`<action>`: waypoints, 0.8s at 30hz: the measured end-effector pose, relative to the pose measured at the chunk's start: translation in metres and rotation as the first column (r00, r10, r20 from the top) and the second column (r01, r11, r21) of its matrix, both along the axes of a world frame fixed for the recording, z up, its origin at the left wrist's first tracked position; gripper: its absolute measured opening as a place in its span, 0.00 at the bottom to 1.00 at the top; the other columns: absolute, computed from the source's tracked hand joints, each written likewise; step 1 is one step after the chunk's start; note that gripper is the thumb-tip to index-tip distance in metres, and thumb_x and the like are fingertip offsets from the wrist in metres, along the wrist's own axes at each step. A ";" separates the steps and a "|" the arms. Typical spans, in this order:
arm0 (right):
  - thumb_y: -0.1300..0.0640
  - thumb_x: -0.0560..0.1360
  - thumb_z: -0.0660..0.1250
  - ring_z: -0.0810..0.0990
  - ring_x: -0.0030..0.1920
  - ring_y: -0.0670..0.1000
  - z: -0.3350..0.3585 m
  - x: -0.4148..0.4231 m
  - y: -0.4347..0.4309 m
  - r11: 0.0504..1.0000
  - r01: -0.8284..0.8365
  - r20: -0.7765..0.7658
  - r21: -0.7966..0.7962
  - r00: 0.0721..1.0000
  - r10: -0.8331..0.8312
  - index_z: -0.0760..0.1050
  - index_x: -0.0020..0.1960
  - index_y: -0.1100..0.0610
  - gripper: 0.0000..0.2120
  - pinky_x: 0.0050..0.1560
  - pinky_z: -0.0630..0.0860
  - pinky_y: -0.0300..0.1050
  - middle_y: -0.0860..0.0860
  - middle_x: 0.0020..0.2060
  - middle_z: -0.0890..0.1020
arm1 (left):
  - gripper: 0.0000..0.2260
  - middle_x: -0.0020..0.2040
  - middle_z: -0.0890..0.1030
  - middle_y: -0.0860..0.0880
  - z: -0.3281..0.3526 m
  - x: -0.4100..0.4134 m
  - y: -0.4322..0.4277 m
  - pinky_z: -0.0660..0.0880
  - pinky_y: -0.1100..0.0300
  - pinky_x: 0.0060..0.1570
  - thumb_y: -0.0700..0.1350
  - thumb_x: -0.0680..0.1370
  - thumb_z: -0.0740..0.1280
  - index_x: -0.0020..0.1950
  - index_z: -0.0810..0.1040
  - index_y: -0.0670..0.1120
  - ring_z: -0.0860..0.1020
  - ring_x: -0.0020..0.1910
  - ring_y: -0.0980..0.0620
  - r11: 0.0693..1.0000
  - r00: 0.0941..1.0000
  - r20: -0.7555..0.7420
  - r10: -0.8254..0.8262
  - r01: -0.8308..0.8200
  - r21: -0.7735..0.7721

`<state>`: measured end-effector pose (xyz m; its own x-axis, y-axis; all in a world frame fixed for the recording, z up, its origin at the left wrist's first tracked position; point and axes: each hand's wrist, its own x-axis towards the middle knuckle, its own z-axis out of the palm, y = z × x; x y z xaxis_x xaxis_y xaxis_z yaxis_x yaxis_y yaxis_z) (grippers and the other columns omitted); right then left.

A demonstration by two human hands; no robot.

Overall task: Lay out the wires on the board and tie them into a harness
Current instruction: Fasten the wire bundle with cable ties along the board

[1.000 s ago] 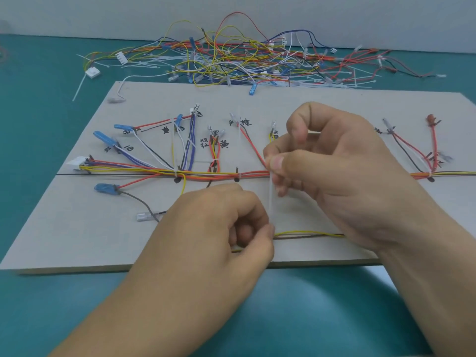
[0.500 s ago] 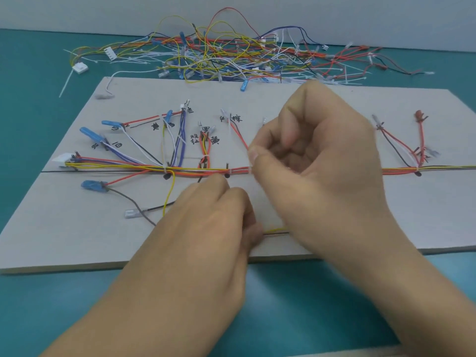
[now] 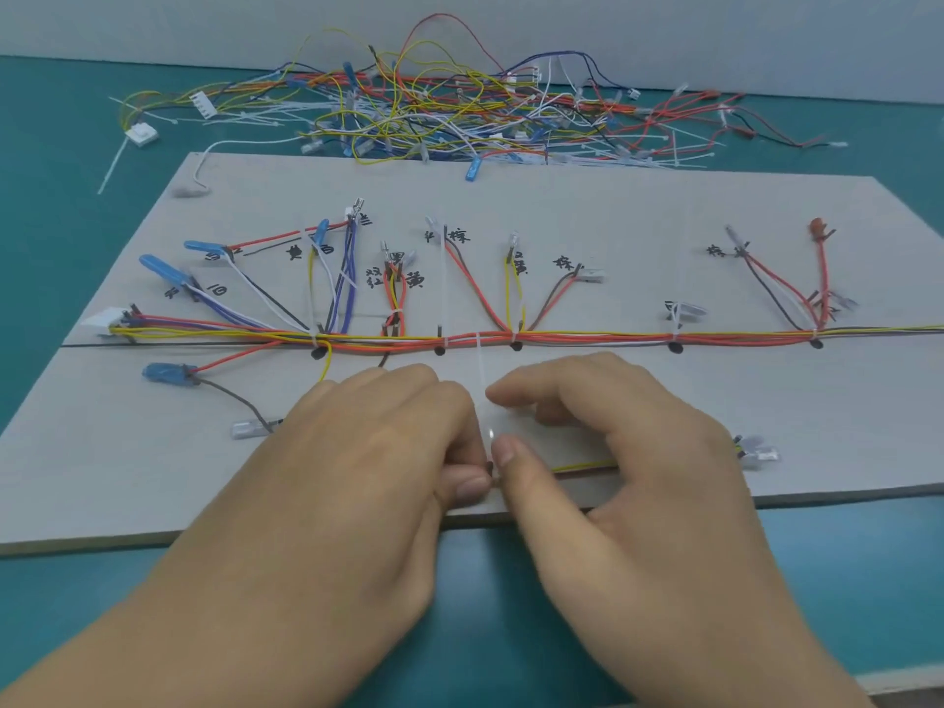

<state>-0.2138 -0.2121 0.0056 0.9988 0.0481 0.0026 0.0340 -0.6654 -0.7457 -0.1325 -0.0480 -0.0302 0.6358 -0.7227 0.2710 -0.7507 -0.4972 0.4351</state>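
Observation:
A grey board point(image 3: 638, 217) carries a horizontal bundle of red, yellow and white wires point(image 3: 587, 338) with branches running up to hand-written labels. A thin translucent cable tie point(image 3: 480, 370) loops over the bundle near the middle and runs down toward me. My left hand point(image 3: 378, 452) and my right hand point(image 3: 603, 452) meet at the board's near edge. Both pinch the tie's lower end between thumb and forefinger. A yellow and brown wire pair point(image 3: 587, 466) passes under my right hand.
A tangled heap of loose coloured wires and white cable ties point(image 3: 434, 115) lies on the teal table point(image 3: 61, 120) behind the board. Blue terminals point(image 3: 163, 373) and clear terminals point(image 3: 756, 452) lie on the board at left and right.
Both hands came down from the main bundle to the board's near edge. The right hand, raised over the bundle before, now pinches the tie's lower end beside the left hand.

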 end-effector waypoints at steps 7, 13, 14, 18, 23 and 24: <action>0.54 0.70 0.68 0.80 0.44 0.45 -0.010 0.004 -0.003 0.989 0.130 0.124 0.068 0.983 -0.138 0.76 0.54 0.42 0.14 0.50 0.75 0.40 0.39 0.40 0.81 | 0.04 0.38 0.67 0.61 -0.004 0.001 -0.001 0.74 0.49 0.35 0.52 0.74 0.68 0.43 0.73 0.57 0.72 0.37 0.56 0.996 0.997 0.073 -0.021 0.028 -0.087; 0.49 0.67 0.69 0.77 0.52 0.41 -0.004 -0.001 -0.003 0.943 0.314 0.275 -0.110 0.921 -0.275 0.76 0.55 0.37 0.17 0.48 0.70 0.29 0.37 0.47 0.80 | 0.11 0.46 0.81 0.60 0.021 0.044 0.073 0.75 0.53 0.48 0.67 0.77 0.63 0.50 0.82 0.65 0.80 0.46 0.58 0.953 0.981 -0.063 0.184 -0.194 -0.232; 0.49 0.67 0.69 0.75 0.53 0.41 0.000 0.003 -0.003 0.932 0.338 0.303 -0.133 0.909 -0.286 0.76 0.55 0.36 0.18 0.46 0.69 0.31 0.38 0.49 0.79 | 0.15 0.45 0.82 0.60 0.026 0.057 0.094 0.77 0.52 0.48 0.73 0.72 0.63 0.49 0.82 0.68 0.80 0.44 0.58 0.942 0.958 -0.086 0.272 -0.284 -0.178; 0.48 0.68 0.67 0.75 0.51 0.43 0.019 0.025 0.004 0.935 0.312 0.333 -0.169 0.911 -0.243 0.74 0.54 0.40 0.15 0.45 0.72 0.40 0.40 0.48 0.76 | 0.24 0.51 0.84 0.60 0.023 0.088 0.157 0.75 0.68 0.45 0.81 0.62 0.66 0.50 0.84 0.70 0.82 0.42 0.63 0.954 0.949 -0.104 0.298 -0.298 0.014; 0.48 0.70 0.63 0.72 0.50 0.51 0.023 0.056 0.027 0.892 0.138 0.238 -0.430 0.971 -0.035 0.72 0.56 0.41 0.14 0.50 0.74 0.53 0.42 0.47 0.74 | 0.11 0.53 0.83 0.60 0.009 0.081 0.146 0.71 0.67 0.45 0.69 0.76 0.67 0.54 0.82 0.68 0.81 0.49 0.57 0.968 0.968 -0.048 0.247 -0.249 -0.040; 0.49 0.70 0.63 0.72 0.50 0.53 0.022 0.062 0.030 0.874 0.127 0.238 -0.468 0.971 -0.014 0.72 0.56 0.42 0.14 0.50 0.72 0.54 0.44 0.47 0.74 | 0.09 0.52 0.82 0.60 0.008 0.083 0.144 0.69 0.70 0.44 0.67 0.77 0.67 0.52 0.82 0.67 0.81 0.48 0.59 0.970 0.971 -0.013 0.238 -0.238 -0.043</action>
<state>-0.1523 -0.1821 0.0278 0.9756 0.0294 0.2174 0.0986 -0.9441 -0.3146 -0.0494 0.0961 -0.0218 0.7904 -0.5379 0.2930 -0.6094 -0.6417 0.4657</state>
